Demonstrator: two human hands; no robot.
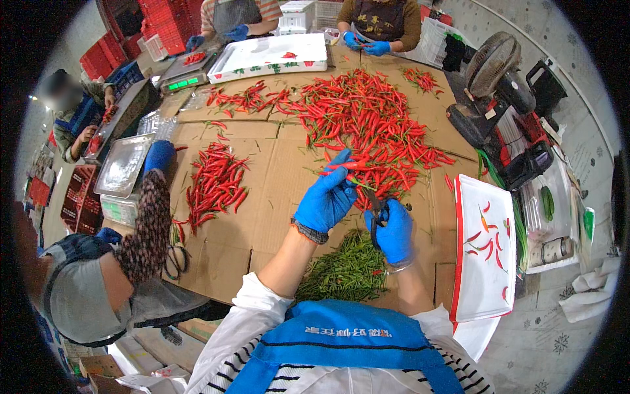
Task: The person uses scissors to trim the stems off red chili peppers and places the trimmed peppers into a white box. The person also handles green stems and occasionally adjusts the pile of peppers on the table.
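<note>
Red chili peppers with green stems are pinched in the fingers of my blue-gloved left hand. My right hand, gloved the same way, grips a pair of scissors. The blades point up towards the stems beside my left hand; whether they touch one cannot be told. Just beyond both hands spreads a large heap of red chili peppers on the cardboard-covered table. A pile of cut green stems lies below my hands, close to my apron.
A smaller chili pile and black-handled scissors lie left, near a co-worker's patterned sleeve. A white foam tray holding several chilies stands right, below a fan. Across the table are a foam box, a scale and other people.
</note>
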